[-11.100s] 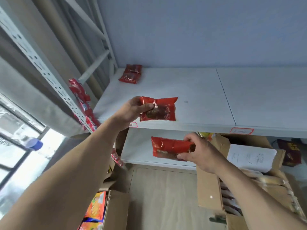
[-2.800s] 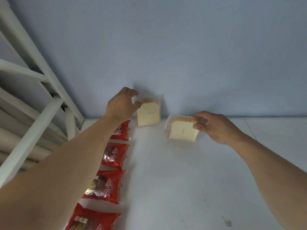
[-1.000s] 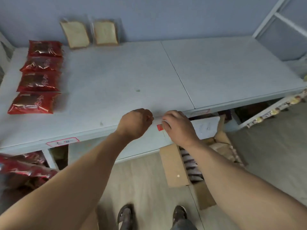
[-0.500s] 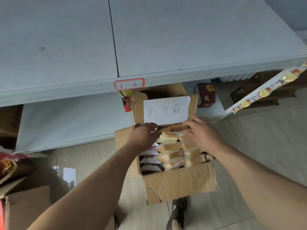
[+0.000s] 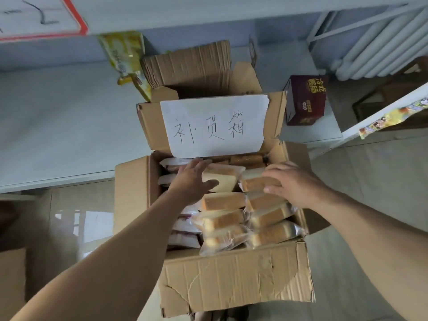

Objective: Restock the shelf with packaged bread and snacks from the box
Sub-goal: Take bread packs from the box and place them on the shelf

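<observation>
Reaching into the open box [image 5: 234, 283], both hands go for wrapped bread [image 5: 223, 202]; the left hand [image 5: 193, 179] is spread, fingers straight, palm over a pale slice pack at the back of the middle row; the right hand [image 5: 291, 183] lies on a browner pack in the right row, fingers bent over its top and thumb against its near side, likely closing to lift it, though a firm hold is not plain; the bread packs stand on edge in tight rows, which probably makes the top edges the easiest place to take them; flatter white packs [image 5: 185, 230] fill the left column; the rear flap stands upright with a handwritten paper sign [image 5: 215, 126] taped to it; the box sits on a pale tiled floor [image 5: 370, 172], partly under the shelf [image 5: 162, 10], whose front edge carries a red-bordered label [image 5: 39, 17]; a lower shelf board holds a yellow bag [image 5: 125, 56] and a dark red carton [image 5: 305, 100]; a white radiator [image 5: 379, 54] is at the wall.
</observation>
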